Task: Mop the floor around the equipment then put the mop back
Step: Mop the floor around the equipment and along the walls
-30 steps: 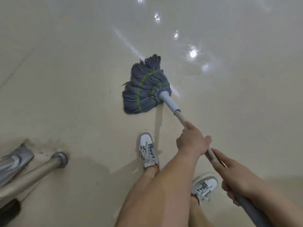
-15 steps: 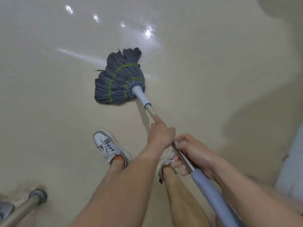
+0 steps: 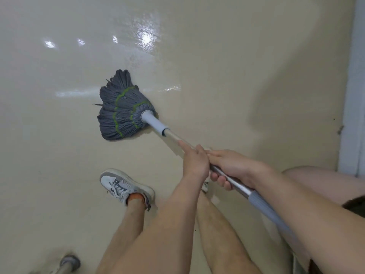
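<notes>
Left grip (image 3: 195, 163) and right grip (image 3: 233, 169), touching, are both curled round the shiny metal pole (image 3: 171, 136) of the grey string mop with green stitching (image 3: 122, 113), whose soft head lies on the glossy beige floor (image 3: 59, 165); probably wet-heavy, pole stiff, perhaps slippery.

Open floor (image 3: 59, 145) left of and beyond the mop (image 3: 152, 123) — free passage. Right edge: pale wall panel (image 3: 354, 95) bounds the floor. Bottom left: metal equipment leg (image 3: 69, 262) stands near the left shoe (image 3: 122, 186) — well apart from the mop.
</notes>
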Available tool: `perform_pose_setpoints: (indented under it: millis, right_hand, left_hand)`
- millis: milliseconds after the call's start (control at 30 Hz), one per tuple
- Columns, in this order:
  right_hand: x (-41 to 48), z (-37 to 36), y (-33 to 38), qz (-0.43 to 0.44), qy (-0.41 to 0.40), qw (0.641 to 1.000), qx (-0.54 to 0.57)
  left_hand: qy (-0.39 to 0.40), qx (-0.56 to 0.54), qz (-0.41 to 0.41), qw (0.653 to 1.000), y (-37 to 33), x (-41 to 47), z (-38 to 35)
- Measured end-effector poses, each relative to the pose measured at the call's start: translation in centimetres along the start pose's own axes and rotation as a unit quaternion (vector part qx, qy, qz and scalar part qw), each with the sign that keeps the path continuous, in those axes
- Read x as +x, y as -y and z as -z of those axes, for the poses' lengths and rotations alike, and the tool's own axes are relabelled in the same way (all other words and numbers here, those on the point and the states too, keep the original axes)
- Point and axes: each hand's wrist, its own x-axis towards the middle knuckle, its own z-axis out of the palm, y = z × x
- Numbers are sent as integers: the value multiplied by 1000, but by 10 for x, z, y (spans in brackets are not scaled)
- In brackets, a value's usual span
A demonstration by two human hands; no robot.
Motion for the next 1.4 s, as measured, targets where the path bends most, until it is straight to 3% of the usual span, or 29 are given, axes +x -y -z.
perform_pose_setpoints:
  millis: [133,300,400,533,933,1067,1167,1400]
  right_hand:
    - [-32,29,-48,21,-72,986,146]
    - [-57,73,-73,26,-123,931,343]
    - [-56,88,-62,4,-124,922,366]
    - [-38,66,-7,11,-108,957,270]
    - [59,-72,266,64,-30,995,73]
    - [63,-103,315,89,35,986,137]
    - [43,-99,310,81,68,977,187]
    - [20,-30,261,122,12,946,299]
  left_hand:
    - [125,102,-21,987,-12,-14,-52]
    - [220,216,-64,949,-54,-22,-114]
    - [196,217,-59,954,-75,-18,-124]
    - [137,197,-72,968,-92,17,-81]
    - [-51,32,-58,996,-184,164,187]
    - [-71,28,-44,996,-212,179,244]
    - [-50,71,-47,995,-225,177,246]
    - [20,220,-80,972,-255,161,157]
